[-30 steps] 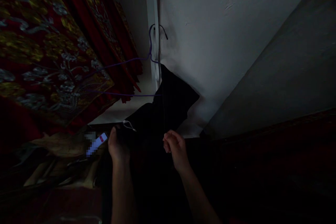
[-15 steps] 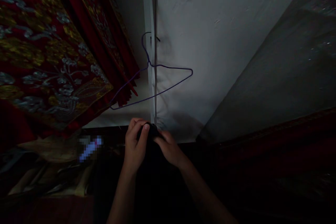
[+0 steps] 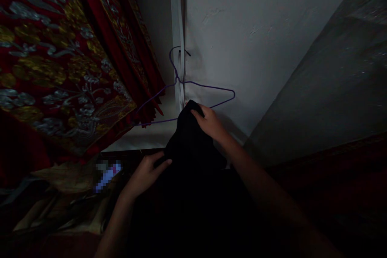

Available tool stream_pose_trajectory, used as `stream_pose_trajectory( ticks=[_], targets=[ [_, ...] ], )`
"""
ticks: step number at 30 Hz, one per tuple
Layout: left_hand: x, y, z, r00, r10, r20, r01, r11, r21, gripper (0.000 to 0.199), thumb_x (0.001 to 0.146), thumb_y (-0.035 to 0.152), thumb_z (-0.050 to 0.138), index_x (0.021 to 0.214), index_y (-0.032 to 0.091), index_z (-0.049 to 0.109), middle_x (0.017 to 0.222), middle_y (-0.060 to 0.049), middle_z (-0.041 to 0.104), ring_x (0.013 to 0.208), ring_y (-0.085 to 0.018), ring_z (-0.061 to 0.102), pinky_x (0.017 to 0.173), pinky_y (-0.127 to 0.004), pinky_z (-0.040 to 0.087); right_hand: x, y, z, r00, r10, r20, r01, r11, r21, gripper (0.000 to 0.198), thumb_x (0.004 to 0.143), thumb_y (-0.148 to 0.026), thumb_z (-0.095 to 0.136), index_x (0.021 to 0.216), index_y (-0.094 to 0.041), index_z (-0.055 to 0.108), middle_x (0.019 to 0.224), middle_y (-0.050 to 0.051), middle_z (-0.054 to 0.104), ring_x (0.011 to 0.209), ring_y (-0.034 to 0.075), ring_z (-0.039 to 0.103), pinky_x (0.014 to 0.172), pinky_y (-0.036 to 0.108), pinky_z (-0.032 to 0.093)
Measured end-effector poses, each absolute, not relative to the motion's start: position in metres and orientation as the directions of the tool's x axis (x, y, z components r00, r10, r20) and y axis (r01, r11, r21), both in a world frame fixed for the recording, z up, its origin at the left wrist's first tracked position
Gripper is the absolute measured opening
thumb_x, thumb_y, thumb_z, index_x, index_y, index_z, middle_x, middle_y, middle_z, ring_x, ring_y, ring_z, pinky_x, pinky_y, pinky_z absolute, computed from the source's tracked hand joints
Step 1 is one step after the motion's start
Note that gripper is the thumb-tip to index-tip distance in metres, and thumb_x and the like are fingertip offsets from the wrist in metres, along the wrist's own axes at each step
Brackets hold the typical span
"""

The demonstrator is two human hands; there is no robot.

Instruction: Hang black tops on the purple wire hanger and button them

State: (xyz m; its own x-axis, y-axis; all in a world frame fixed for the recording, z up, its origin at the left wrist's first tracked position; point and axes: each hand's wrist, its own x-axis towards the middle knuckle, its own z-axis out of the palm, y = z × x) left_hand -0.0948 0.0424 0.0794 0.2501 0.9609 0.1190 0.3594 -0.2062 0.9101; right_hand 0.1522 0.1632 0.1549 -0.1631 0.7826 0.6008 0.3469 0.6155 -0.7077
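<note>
My right hand (image 3: 208, 121) pinches the upper edge of a black cloth (image 3: 193, 141), perhaps a garment, and holds it up in front of the lower bar of a wire hanger (image 3: 211, 86). Lower down on the left, my left hand (image 3: 151, 169) has thumb and fingers around the cloth's side edge, the thumb lying on top. The purple hanger hangs by its hook near a pale vertical strip on the wall. Part of its lower bar is hidden behind the cloth. In the dark, the cloth's lower part merges with the shadow.
A red cloth with gold and silver embroidery (image 3: 81, 60) hangs at the left, overlapping the hanger's left end. Behind is a pale wall (image 3: 242, 28). A greyish, glinting sheet (image 3: 326, 88) slants down at the right. A blurred-out blue item (image 3: 108, 176) is at the lower left.
My right hand has risen, drawing the cloth up before the hanger. My left hand has moved lower and left, away from the right. The cloth, bunched between both hands before, is now spread out.
</note>
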Motion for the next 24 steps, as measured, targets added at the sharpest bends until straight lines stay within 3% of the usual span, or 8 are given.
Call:
stream_pose_trajectory(
  ticks=[3, 7, 9, 12, 15, 20, 24],
  targets=[
    [-0.126, 0.044, 0.088, 0.234, 0.964, 0.125, 0.446, -0.220, 0.867, 0.015, 0.079, 0.036, 0.079, 0.091, 0.027, 0.081, 0.092, -0.008, 0.080, 0.083, -0.030, 0.073, 0.073, -0.033, 0.055, 0.159, 0.172, 0.137, -0.229, 0.824, 0.518, 0.398, 0.565, -0.723, 0.024, 0.091, -0.038, 0.059, 0.077, -0.022, 0.071, 0.075, 0.004, 0.074, 0.073, 0.023, 0.068, 0.074, 0.035, 0.051],
    [-0.167, 0.048, 0.096, 0.196, 0.980, -0.020, 0.467, -0.075, 0.881, 0.010, 0.066, 0.031, 0.086, 0.068, 0.027, 0.077, 0.068, -0.005, 0.075, 0.064, -0.027, 0.070, 0.062, -0.030, 0.053, 0.182, 0.153, 0.135, -0.306, 0.800, 0.516, 0.404, 0.600, -0.690, 0.018, 0.090, -0.036, 0.065, 0.086, -0.023, 0.077, 0.083, 0.005, 0.078, 0.074, 0.024, 0.070, 0.072, 0.034, 0.051],
    [-0.181, 0.055, 0.104, 0.135, 0.991, -0.019, 0.431, -0.042, 0.901, 0.016, 0.059, 0.031, 0.090, 0.062, 0.027, 0.075, 0.069, -0.005, 0.075, 0.067, -0.028, 0.071, 0.067, -0.032, 0.057, 0.190, 0.142, 0.142, -0.330, 0.798, 0.505, 0.411, 0.603, -0.684, 0.018, 0.089, -0.035, 0.065, 0.089, -0.023, 0.078, 0.083, 0.004, 0.078, 0.073, 0.024, 0.070, 0.069, 0.034, 0.050],
    [-0.191, 0.070, 0.125, 0.064, 0.976, 0.209, 0.433, -0.216, 0.875, 0.021, 0.056, 0.038, 0.091, 0.066, 0.027, 0.076, 0.100, -0.009, 0.079, 0.103, -0.035, 0.071, 0.098, -0.040, 0.054, 0.194, 0.131, 0.156, -0.354, 0.796, 0.491, 0.418, 0.604, -0.679, 0.021, 0.090, -0.037, 0.064, 0.083, -0.022, 0.077, 0.074, 0.002, 0.076, 0.066, 0.021, 0.067, 0.063, 0.031, 0.046],
    [-0.188, 0.084, 0.150, 0.096, 0.908, 0.407, 0.577, -0.384, 0.720, 0.028, 0.068, 0.054, 0.082, 0.070, 0.026, 0.077, 0.123, -0.012, 0.074, 0.125, -0.038, 0.062, 0.116, -0.046, 0.041, 0.191, 0.127, 0.165, -0.350, 0.792, 0.501, 0.399, 0.610, -0.685, 0.024, 0.090, -0.037, 0.063, 0.079, -0.021, 0.076, 0.071, 0.001, 0.074, 0.064, 0.020, 0.065, 0.062, 0.030, 0.046],
    [-0.150, 0.102, 0.191, 0.237, 0.797, 0.556, 0.688, -0.541, 0.483, 0.032, 0.089, 0.052, 0.063, 0.079, 0.023, 0.074, 0.140, -0.011, 0.065, 0.132, -0.035, 0.058, 0.115, -0.047, 0.041, 0.183, 0.124, 0.160, -0.375, 0.775, 0.509, 0.324, 0.624, -0.711, 0.019, 0.090, -0.032, 0.062, 0.084, -0.022, 0.078, 0.077, 0.001, 0.076, 0.069, 0.020, 0.067, 0.066, 0.031, 0.052],
    [-0.117, 0.118, 0.211, 0.201, 0.727, 0.657, 0.628, -0.610, 0.483, 0.023, 0.089, 0.044, 0.066, 0.096, 0.023, 0.071, 0.114, -0.009, 0.074, 0.107, -0.029, 0.069, 0.101, -0.041, 0.050, 0.185, 0.125, 0.156, -0.364, 0.763, 0.533, 0.326, 0.641, -0.695, 0.019, 0.093, -0.031, 0.060, 0.098, -0.024, 0.076, 0.090, 0.003, 0.078, 0.082, 0.023, 0.071, 0.079, 0.037, 0.056]
  ],
)
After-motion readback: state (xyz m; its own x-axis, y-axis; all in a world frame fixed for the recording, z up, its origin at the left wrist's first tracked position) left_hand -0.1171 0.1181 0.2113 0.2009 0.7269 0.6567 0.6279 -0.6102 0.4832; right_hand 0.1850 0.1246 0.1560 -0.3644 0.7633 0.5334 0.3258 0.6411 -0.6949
